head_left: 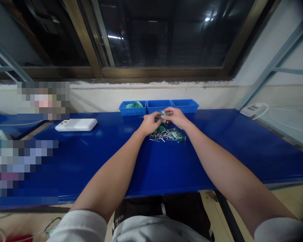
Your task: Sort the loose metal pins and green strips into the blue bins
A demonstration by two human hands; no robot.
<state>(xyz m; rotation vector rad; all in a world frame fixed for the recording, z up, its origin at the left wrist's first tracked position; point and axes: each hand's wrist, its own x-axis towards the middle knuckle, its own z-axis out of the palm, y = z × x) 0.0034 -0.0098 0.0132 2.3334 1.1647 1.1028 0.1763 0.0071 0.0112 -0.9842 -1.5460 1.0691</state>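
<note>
My left hand [150, 123] and my right hand [177, 117] meet over the table, fingers closed around a small clear plastic bag [164, 116] with a greenish tint. Thin metal pins [142, 116] stick out on the far side of my left hand. Just below both hands lies a loose pile of thin metal pins with thicker ends [163, 135], perhaps rivets. A greenish plastic packet [176, 135] rests at the pile's right side, and more green plastic [161, 128] shows partly under my fingers. What the held bag contains is too small to make out.
Three joined blue bins stand against the wall: the left bin [123, 112] holds green packets, beside the middle bin [155, 105] and right bin [185, 109]. A white device [77, 125] lies left on the blue table [166, 171]. Another white device with a cable [254, 110] sits right.
</note>
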